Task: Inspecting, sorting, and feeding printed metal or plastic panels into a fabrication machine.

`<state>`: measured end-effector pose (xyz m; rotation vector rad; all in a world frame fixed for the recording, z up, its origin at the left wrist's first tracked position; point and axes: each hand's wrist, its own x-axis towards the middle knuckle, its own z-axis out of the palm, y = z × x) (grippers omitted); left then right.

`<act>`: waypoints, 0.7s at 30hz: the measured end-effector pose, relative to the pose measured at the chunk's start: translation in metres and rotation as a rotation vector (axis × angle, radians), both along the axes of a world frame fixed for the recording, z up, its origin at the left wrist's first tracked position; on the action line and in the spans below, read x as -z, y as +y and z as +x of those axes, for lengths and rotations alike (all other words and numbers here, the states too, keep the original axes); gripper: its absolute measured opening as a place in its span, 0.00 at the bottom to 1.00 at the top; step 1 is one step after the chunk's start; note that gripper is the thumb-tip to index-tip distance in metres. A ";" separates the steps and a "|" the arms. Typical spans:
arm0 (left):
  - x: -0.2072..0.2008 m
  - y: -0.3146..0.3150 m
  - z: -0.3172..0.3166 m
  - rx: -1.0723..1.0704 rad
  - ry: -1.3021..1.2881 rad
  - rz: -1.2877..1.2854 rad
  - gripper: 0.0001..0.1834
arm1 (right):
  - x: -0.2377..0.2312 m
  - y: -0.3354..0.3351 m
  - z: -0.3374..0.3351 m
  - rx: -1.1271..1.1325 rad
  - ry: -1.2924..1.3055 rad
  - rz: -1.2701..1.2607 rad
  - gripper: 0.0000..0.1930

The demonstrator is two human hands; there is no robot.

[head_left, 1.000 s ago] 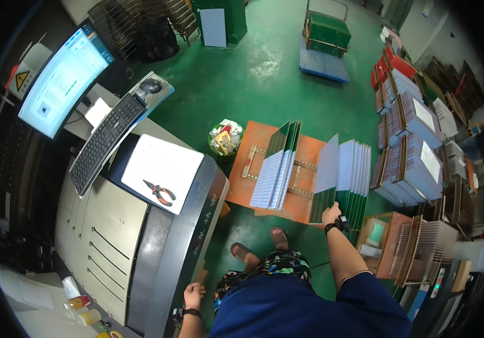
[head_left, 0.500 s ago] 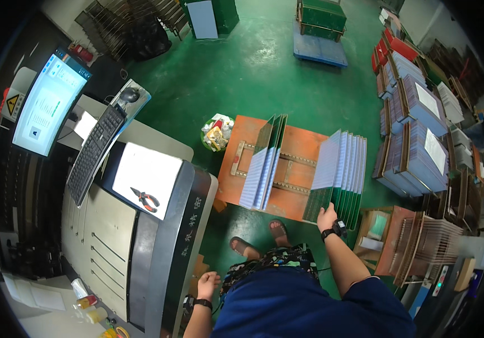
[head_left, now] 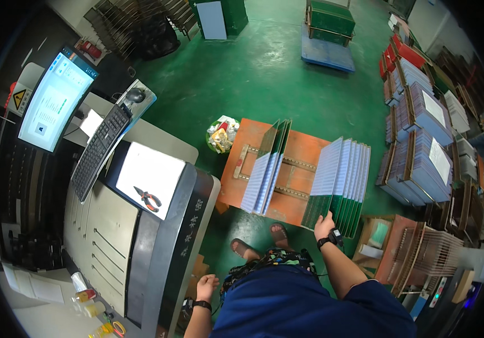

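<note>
R hand (head_left: 324, 225) is at the near edge of the leftmost panel (head_left: 317, 212) in the right-hand row, fingers partly curled; hard to tell at this size whether they grip it or just touch. That panel leans w/ the rest of the row (head_left: 350, 174) on the right part of an orange board (head_left: 301, 143); a smaller bunch of panels (head_left: 263, 179) stands tilted on the left part, w/ a gap btwn. L hand (head_left: 206, 287) hangs loosely half-open beside the grey machine (head_left: 166, 265), nothing visible in it. Pliers (head_left: 150, 199) lie on a white sheet (head_left: 140, 169) atop the machine, nr the keyboard (head_left: 100, 147).
</note>
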<state>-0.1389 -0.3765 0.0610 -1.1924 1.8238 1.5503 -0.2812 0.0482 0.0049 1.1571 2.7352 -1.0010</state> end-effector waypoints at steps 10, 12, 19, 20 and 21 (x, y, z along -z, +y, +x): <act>0.005 0.005 -0.001 -0.049 0.000 0.074 0.09 | -0.013 0.024 -0.010 -0.096 -0.255 -0.006 0.22; 0.007 0.005 -0.005 -0.053 0.003 0.072 0.09 | -0.035 0.027 -0.016 -0.122 -0.162 0.045 0.23; 0.001 0.016 -0.012 -0.043 0.009 0.033 0.09 | -0.081 0.002 -0.080 -0.298 0.168 -0.121 0.15; 0.002 0.019 -0.013 -0.037 0.022 0.038 0.09 | -0.047 0.002 -0.090 -0.358 0.203 -0.285 0.13; -0.001 0.022 -0.011 -0.052 0.028 0.036 0.09 | -0.034 -0.013 -0.100 -0.359 0.192 -0.559 0.13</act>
